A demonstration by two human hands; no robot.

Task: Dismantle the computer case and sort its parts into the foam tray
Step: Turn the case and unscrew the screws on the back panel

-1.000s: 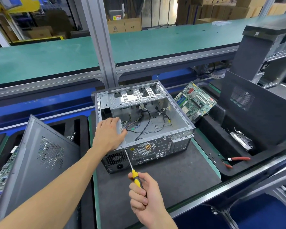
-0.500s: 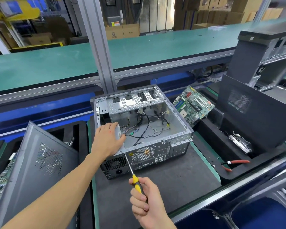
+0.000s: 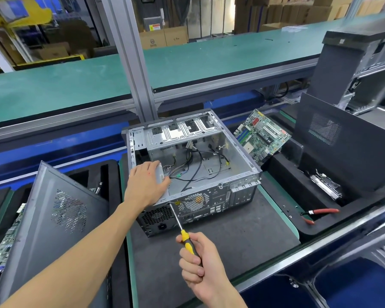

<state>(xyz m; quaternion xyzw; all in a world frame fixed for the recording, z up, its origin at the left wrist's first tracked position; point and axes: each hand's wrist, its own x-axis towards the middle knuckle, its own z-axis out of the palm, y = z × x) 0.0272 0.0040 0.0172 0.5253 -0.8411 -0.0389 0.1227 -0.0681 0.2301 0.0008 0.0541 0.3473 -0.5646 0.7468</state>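
Two side panels are flanking the work mat: a grey perforated side panel [image 3: 53, 221] is leaning at the left, standing in a black foam tray [image 3: 111, 174] and hiding most of it, and a dark side panel [image 3: 342, 143] is standing upright at the right in the foam tray [image 3: 282, 174] there. A green motherboard [image 3: 262, 136] is tilting against that right tray's near wall, just beside the case's right edge. Red-handled pliers [image 3: 320, 212] are lying on the tray's front lip, and a metal drive [image 3: 327, 185] is sitting in a compartment behind them. Another computer tower [image 3: 353, 63] is standing at the far right. An aluminium post [image 3: 129, 56] is rising directly behind the case.

The computer case [image 3: 193, 165] is lying on its side in the middle of the dark mat [image 3: 231, 245], open face up, loose cables [image 3: 193, 167] trailing across its floor. Its long axis is running from the near rear panel, with fan grille and ports facing the person, away toward the drive bays at the far end.

The left hand [image 3: 146, 183] is resting on the power supply [image 3: 159, 174] at the case's near left corner, fingers curving over it. The right hand [image 3: 203, 265] is gripping the yellow-and-black screwdriver [image 3: 180, 230] in a closed fist, its shaft slanting up and left with the tip at the upper edge of the rear panel.

Bare mat is lying in front of the case and to its right front; the left panel and right tray are crowding both sides.
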